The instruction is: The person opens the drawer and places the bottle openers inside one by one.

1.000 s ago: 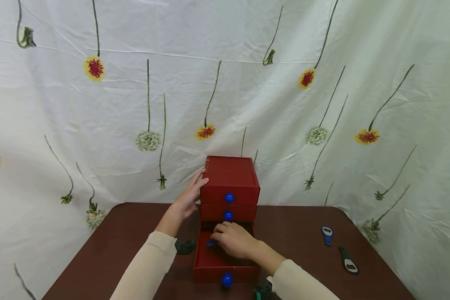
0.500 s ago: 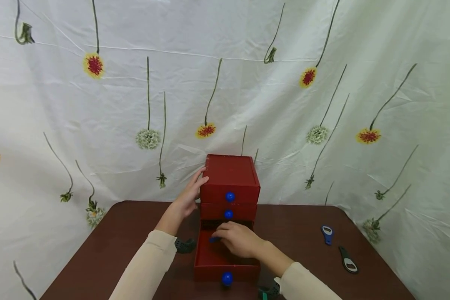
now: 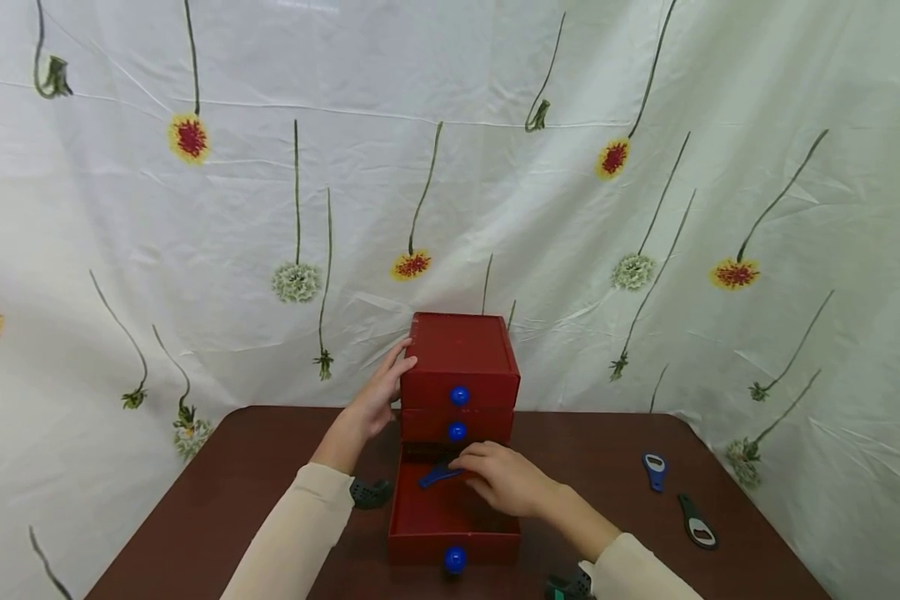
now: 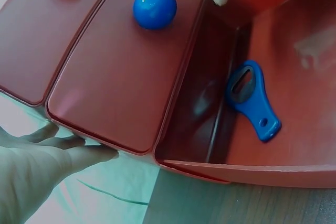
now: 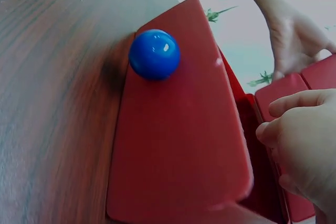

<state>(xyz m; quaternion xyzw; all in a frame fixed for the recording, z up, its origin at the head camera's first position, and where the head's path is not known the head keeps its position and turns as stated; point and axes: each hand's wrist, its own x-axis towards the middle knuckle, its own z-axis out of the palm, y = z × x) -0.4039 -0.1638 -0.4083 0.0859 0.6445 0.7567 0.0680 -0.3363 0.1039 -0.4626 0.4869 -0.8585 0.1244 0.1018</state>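
A red three-drawer chest (image 3: 461, 343) with blue round knobs stands on the table, its bottom drawer (image 3: 453, 546) pulled out. Inside that drawer lies a blue bottle opener (image 4: 258, 109), flat on the floor near the back. My right hand (image 3: 508, 482) hovers over the drawer with loosely bent fingers and holds nothing; the left wrist view shows its fingertips apart from the opener. My left hand (image 3: 373, 402) rests against the chest's left side, its fingers fairly straight along the wall and top edge. The right wrist view does not show the opener.
To the right on the brown table (image 3: 585, 500) lie another blue bottle opener (image 3: 654, 472) and a black one (image 3: 697, 522). Behind the table hangs a white cloth (image 3: 540, 350) with printed flowers. The pulled-out drawer juts toward the front.
My right hand has let go of the blue bottle opener in the drawer and moved slightly right, so more of the opener shows. My left hand has stayed on the chest.
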